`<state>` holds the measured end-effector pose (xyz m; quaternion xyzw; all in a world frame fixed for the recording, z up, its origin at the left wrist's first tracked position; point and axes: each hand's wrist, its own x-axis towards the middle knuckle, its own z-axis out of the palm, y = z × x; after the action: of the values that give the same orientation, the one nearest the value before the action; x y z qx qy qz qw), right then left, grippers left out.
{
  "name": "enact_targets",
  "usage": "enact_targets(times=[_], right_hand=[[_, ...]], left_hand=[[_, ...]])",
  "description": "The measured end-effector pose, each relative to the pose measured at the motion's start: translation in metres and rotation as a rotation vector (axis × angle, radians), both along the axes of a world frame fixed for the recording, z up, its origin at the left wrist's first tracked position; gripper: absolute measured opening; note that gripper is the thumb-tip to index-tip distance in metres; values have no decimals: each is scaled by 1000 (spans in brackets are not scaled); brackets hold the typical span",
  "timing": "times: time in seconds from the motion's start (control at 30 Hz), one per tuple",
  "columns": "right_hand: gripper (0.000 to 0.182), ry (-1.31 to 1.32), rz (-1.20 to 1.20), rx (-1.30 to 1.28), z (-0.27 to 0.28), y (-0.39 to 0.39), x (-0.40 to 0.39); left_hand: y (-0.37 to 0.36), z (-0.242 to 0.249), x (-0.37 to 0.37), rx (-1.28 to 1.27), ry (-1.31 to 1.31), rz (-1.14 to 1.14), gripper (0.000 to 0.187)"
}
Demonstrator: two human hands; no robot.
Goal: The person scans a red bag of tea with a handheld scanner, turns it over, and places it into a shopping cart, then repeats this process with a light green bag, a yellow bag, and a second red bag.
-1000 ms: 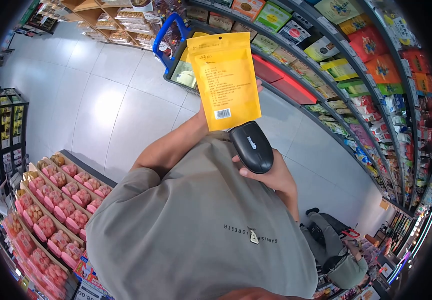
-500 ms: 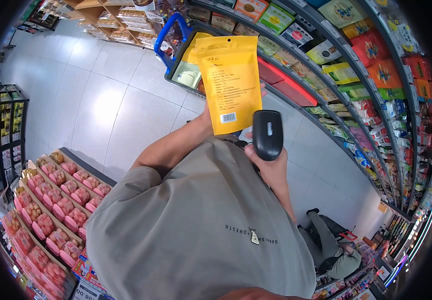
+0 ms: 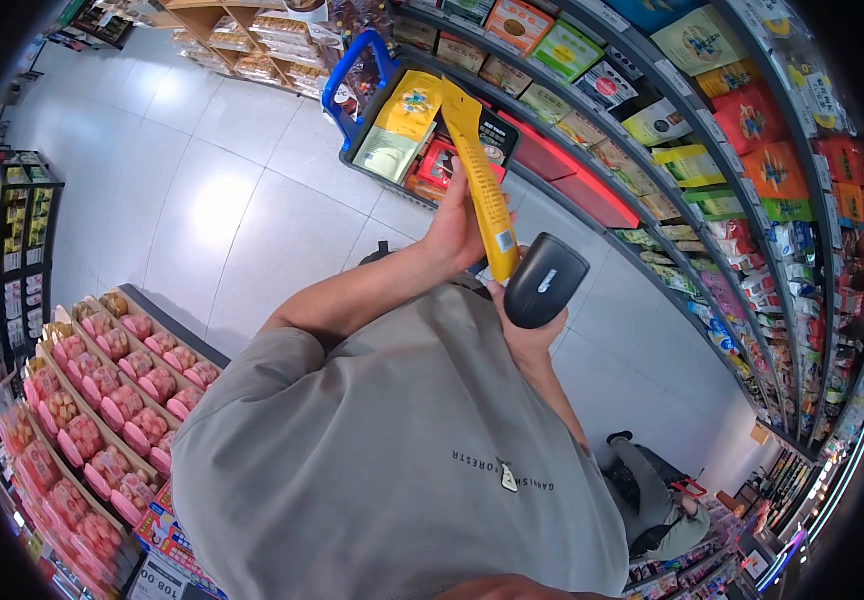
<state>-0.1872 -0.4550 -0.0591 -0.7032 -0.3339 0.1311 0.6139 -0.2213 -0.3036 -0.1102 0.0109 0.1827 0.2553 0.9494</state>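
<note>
My left hand holds a yellow pouch, which is turned nearly edge-on, with its printed back and barcode at a slant. A black handheld scanner is in my right hand, close to the pouch's lower end. Beyond my hands stands a dark basket with a blue handle. Inside it lie another yellow pouch, a pale green pack, and red and black packs. The top of the held pouch overlaps the basket in view.
Curved shelves of packaged goods run along the right, with a red ledge low down. Pink-lidded tubs fill a stand at lower left. Another person is low at the lower right. Tiled floor lies between.
The held pouch has turned from showing its broad back to nearly edge-on, uncovering more of the basket. The scanner has tilted and moved slightly right and down.
</note>
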Motion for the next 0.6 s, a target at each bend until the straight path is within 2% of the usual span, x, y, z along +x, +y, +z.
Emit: enact_targets(times=[0.07,0.13,0.2,0.27,0.3,0.33,0.43,0.53,0.6], right_hand=[[41,3,-24,-12,0,-1,0],[43,162,-79,18,4,0,2],[41,73,-80,-25,-2,0,9],[36,120,-154,87,3,6,10],[36,170,-166,59,9,7,8],[36,172,-160,56,2,7,11],[34,478,-170,110,-7,7,16],[35,607,-57,256,-2,18,22],[34,645,-79,275,-4,19,26]], left_hand=[[-1,4,-3,6,-3,-22,54],[0,12,-2,141,-15,-16,54],[2,16,-5,186,-32,-32,52],[2,15,-7,253,-78,-46,49],[2,16,-9,166,-153,-7,38],[3,17,-10,164,-151,-1,38],[1,23,-18,223,-136,-19,41],[8,30,-26,277,-124,2,39],[11,32,-29,318,-26,89,39]])
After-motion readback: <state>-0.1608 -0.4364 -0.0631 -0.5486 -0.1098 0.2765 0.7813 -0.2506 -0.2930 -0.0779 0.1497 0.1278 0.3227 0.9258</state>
